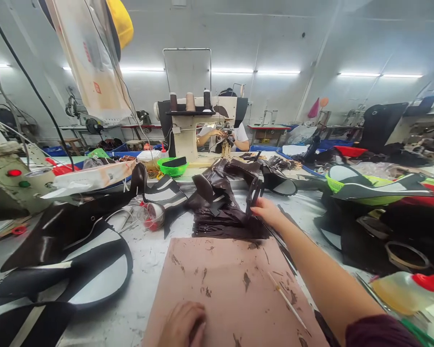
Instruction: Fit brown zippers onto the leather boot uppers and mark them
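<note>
My right hand reaches forward with its fingers closed on a dark brown leather piece, at the right side of a pile of similar leather pieces. Just below that pile lies a stack of dark strips with small shiny dots. My left hand rests on the near part of a pinkish work board. Its fingers are loosely bent, with a gap to the thumb and nothing visible in between. A thin white stick lies on the board's right side, apart from both hands.
Black leather pieces with white backing cover the left side. A bottle with a red cap stands at the near right. Beyond are a green bowl and a sewing machine, where another person's hands work.
</note>
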Demonstrator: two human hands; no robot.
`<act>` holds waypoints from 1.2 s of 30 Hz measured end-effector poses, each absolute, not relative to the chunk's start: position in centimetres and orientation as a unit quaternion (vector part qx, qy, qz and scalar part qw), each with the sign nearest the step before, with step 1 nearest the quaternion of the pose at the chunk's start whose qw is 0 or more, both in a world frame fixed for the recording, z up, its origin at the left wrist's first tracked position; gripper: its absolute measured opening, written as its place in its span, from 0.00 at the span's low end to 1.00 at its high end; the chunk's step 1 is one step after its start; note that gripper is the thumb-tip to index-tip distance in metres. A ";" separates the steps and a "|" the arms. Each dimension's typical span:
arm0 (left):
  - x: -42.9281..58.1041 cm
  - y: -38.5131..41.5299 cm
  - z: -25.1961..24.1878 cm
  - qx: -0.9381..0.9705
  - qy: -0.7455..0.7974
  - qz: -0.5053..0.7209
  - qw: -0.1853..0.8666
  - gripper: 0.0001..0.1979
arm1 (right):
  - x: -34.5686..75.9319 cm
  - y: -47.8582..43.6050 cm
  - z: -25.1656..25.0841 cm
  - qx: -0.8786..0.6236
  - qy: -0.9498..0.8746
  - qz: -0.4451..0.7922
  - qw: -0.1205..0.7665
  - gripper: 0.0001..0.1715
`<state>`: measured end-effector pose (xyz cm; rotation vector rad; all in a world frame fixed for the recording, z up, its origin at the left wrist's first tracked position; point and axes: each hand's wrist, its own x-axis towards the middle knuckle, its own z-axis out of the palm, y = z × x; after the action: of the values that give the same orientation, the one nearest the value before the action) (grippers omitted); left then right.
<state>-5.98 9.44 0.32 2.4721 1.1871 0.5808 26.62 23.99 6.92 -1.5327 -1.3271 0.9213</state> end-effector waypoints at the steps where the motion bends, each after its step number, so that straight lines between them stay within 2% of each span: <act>1: -5.6 9.5 0.7 0.869 0.432 0.182 0.161 0.08 | 26.4 22.9 6.7 -0.595 -0.519 0.386 0.476 0.12; 5: -1.5 11.6 3.3 0.893 0.417 0.079 0.151 0.11 | 24.9 19.7 5.6 -0.538 -0.441 0.423 0.581 0.16; 8: 3.5 15.0 5.1 0.915 0.359 0.079 0.164 0.22 | 23.8 18.7 5.2 -0.518 -0.385 0.428 0.633 0.17; 11: 8.0 18.6 5.8 0.912 0.347 0.106 0.191 0.33 | 23.2 17.9 5.8 -0.511 -0.351 0.430 0.656 0.18; 15: 10.7 20.5 5.5 0.880 0.370 0.137 0.266 0.35 | 22.7 15.6 7.3 -0.516 -0.351 0.441 0.645 0.21; 18: 9.3 18.7 4.7 0.840 0.381 0.170 0.347 0.32 | 21.8 12.5 7.5 -0.490 -0.436 0.509 0.557 0.23; 23: 1.7 11.0 2.8 0.737 0.419 0.202 0.491 0.29 | 19.3 6.6 5.5 -0.471 -0.556 0.619 0.292 0.15; 26: -3.1 6.4 2.3 0.654 0.472 0.227 0.546 0.24 | 18.0 4.3 4.7 -0.435 -0.654 0.599 0.156 0.22; 28: -5.3 4.7 2.3 0.630 0.526 0.245 0.516 0.21 | 17.3 3.5 4.7 -0.443 -0.716 0.531 0.095 0.25; 31: -6.2 4.2 2.6 0.668 0.568 0.254 0.409 0.17 | 16.3 3.3 4.9 -0.523 -0.772 0.358 0.036 0.19; 34: -4.7 4.5 2.6 0.805 0.497 0.180 0.269 0.09 | 15.8 3.0 4.5 -0.555 -0.806 0.206 -0.006 0.09; 36: -3.0 4.7 2.4 0.860 0.435 0.130 0.234 0.06 | 15.7 2.4 3.8 -0.550 -0.825 0.127 -0.007 0.07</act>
<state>-3.01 4.71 2.35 2.3607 1.1933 0.3579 15.71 2.39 3.81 -1.7357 -2.6052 0.4023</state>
